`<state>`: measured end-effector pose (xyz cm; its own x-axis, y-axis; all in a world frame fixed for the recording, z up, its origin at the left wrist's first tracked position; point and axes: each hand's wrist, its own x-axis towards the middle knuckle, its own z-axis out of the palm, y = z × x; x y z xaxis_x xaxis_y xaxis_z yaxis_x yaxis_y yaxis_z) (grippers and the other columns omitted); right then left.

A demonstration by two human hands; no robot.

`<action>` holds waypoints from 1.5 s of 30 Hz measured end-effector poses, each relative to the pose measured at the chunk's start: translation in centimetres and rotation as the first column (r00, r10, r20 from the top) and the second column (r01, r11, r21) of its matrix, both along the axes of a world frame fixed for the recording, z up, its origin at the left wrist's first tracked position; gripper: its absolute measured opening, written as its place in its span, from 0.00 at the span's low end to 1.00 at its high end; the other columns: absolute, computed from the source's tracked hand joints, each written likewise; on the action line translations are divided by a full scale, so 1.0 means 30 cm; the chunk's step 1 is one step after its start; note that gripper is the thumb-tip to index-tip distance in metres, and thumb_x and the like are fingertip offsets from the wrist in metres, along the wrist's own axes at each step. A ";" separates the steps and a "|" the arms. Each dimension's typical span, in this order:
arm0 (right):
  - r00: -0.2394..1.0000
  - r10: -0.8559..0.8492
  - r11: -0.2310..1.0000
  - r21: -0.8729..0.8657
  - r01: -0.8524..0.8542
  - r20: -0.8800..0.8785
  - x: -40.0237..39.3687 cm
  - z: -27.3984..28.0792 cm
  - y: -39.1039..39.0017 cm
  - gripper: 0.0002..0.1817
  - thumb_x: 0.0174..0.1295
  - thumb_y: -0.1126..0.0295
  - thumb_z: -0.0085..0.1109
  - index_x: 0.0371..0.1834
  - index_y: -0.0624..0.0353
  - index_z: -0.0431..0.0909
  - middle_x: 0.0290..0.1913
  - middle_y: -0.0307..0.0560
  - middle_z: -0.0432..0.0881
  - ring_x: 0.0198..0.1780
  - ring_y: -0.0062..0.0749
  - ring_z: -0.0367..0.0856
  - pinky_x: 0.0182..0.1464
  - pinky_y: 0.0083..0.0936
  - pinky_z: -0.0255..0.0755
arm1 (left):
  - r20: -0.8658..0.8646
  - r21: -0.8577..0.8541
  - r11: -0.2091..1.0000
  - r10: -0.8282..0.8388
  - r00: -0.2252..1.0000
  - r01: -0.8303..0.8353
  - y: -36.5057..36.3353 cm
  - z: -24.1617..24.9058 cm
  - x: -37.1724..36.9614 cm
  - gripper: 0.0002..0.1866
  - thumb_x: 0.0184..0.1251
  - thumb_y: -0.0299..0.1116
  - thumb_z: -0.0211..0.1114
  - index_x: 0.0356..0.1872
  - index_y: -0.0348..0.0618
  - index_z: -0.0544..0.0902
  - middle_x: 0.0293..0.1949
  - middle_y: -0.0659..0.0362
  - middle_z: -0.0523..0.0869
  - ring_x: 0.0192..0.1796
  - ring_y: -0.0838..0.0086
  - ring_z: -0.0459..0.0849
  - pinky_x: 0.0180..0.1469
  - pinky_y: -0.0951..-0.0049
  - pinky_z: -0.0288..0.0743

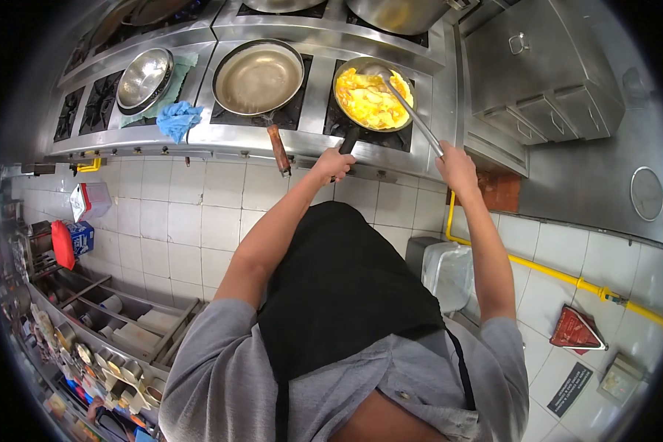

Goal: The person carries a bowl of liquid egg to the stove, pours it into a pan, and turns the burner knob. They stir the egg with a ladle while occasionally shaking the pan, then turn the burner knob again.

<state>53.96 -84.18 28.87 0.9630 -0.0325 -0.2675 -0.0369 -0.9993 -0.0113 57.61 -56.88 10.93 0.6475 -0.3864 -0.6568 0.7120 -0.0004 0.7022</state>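
Note:
My left hand [334, 164] is wrapped round the black handle [349, 140] of a frying pan [337, 87] on the right front burner. Yellow egg [372, 102] in soft folds covers most of that pan. In my right hand [457, 168] is the long metal handle of a ladle [414, 116]; its bowl rests in the egg near the pan's far side. To the left, a second frying pan [258, 77] with a wooden handle [278, 149] sits on a burner and looks bare inside.
Stacked metal bowls [144, 81] stand at the left of the stove, with a crumpled blue cloth [178, 120] beside them. Large pots [398, 15] occupy the back burners. A steel cabinet [527, 66] is at the right. A yellow pipe [552, 271] runs along the tiled wall.

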 end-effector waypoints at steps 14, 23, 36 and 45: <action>0.923 -0.366 0.741 0.563 0.367 -0.120 -0.189 -0.146 -0.038 0.14 0.59 0.64 0.62 0.40 0.64 0.78 0.25 0.56 0.75 0.28 0.45 0.76 0.37 0.38 0.70 | 0.069 0.043 0.997 0.067 0.995 -0.070 -0.063 -0.039 -0.104 0.08 0.58 0.31 0.62 0.33 0.40 0.72 0.15 0.65 0.71 0.12 0.80 0.66 0.13 0.73 0.61; 0.958 -0.287 0.840 0.478 0.257 -0.010 -0.257 -0.121 -0.022 0.20 0.59 0.61 0.61 0.50 0.62 0.76 0.30 0.60 0.79 0.36 0.55 0.80 0.40 0.44 0.71 | 0.090 0.049 0.992 0.111 0.990 -0.116 -0.117 -0.068 -0.078 0.08 0.59 0.30 0.63 0.30 0.41 0.73 0.15 0.66 0.69 0.12 0.81 0.66 0.13 0.72 0.61; 0.900 -0.428 0.780 0.535 0.324 0.079 -0.207 -0.239 0.031 0.16 0.62 0.64 0.60 0.47 0.63 0.77 0.34 0.62 0.82 0.39 0.60 0.80 0.42 0.45 0.72 | 0.093 0.055 0.986 0.155 0.984 -0.160 -0.141 -0.080 -0.098 0.08 0.58 0.30 0.62 0.29 0.42 0.71 0.16 0.63 0.72 0.12 0.79 0.67 0.12 0.70 0.62; 0.884 -0.462 0.759 0.545 0.356 0.066 -0.114 -0.404 0.139 0.15 0.61 0.63 0.60 0.45 0.63 0.76 0.35 0.64 0.83 0.42 0.63 0.80 0.44 0.51 0.73 | 0.099 0.077 0.981 0.172 0.980 -0.180 -0.161 -0.118 -0.106 0.07 0.56 0.31 0.62 0.28 0.41 0.74 0.17 0.62 0.74 0.13 0.78 0.70 0.14 0.72 0.65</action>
